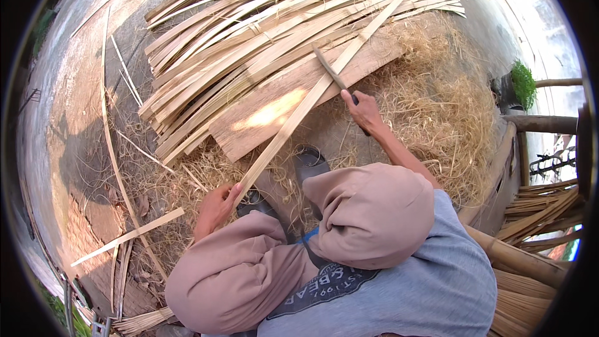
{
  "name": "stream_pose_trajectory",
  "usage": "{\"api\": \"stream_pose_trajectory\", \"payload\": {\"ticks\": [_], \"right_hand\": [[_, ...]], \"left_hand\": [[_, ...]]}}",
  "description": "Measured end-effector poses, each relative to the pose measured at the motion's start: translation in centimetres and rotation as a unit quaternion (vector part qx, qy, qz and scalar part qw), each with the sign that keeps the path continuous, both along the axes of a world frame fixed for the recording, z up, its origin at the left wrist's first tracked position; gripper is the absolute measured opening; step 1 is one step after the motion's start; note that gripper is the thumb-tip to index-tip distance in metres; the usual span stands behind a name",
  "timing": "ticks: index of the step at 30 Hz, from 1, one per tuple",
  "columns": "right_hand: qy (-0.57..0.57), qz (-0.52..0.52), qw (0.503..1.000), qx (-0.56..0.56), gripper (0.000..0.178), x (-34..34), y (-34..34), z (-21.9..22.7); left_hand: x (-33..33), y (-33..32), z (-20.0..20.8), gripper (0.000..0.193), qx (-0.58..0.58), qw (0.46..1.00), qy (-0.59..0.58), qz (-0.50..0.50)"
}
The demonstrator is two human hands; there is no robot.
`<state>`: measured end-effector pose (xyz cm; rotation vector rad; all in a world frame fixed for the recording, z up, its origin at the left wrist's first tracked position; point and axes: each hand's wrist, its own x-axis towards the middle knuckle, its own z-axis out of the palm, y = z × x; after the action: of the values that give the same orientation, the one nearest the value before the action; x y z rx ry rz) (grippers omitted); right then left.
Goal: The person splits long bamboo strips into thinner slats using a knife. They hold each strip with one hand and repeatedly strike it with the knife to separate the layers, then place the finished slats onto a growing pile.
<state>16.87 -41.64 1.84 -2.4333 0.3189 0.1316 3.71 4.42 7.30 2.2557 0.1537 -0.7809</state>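
A long pale bamboo strip (pixel 293 120) runs slantwise from beside my left knee up to the far right. My left hand (pixel 216 209) grips its near end. In my right hand (pixel 363 112) is the dark handle of a knife (pixel 331 70), whose blade lies across the strip, pointing away and to the left. Beneath the strip is a flat wooden board (pixel 268 114) with a patch of sunlight on it. Whether the blade's edge touches the strip I cannot tell.
Beyond the board lies a wide pile of bamboo strips (pixel 249 31). Curly shavings (pixel 430 100) heap up at the right and around my feet. Loose strips (pixel 128 237) lie on the ground at the left. Bamboo poles (pixel 511 253) and a bundle of strips (pixel 540 215) stand at the right.
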Motion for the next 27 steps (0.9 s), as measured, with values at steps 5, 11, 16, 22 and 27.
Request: {"api": "stream_pose_trajectory", "payload": {"ticks": [5,11,16,22,27], "right_hand": [[-0.011,0.203,0.979,-0.020,0.064,-9.6,7.1,0.6],[0.024,-0.045,0.998,-0.045,0.066,0.0,-5.6,1.4],[-0.026,0.120,0.992,-0.015,0.066,-3.9,3.4,-0.4],[-0.022,-0.144,0.989,-0.013,0.070,2.3,-10.4,0.2],[0.022,-0.105,0.994,0.023,0.067,3.7,-7.7,2.0]], "left_hand": [[3.5,-4.9,-2.5,0.059,-0.147,0.975,0.150,0.071],[-1.6,-0.9,-0.7,0.057,-0.127,0.976,0.142,0.110],[-2.6,-0.5,-1.2,0.053,-0.122,0.970,0.155,0.139],[-8.3,7.2,-1.2,0.043,-0.190,0.937,0.230,0.179],[-4.9,3.9,-1.2,0.041,-0.117,0.978,0.117,0.130]]}}
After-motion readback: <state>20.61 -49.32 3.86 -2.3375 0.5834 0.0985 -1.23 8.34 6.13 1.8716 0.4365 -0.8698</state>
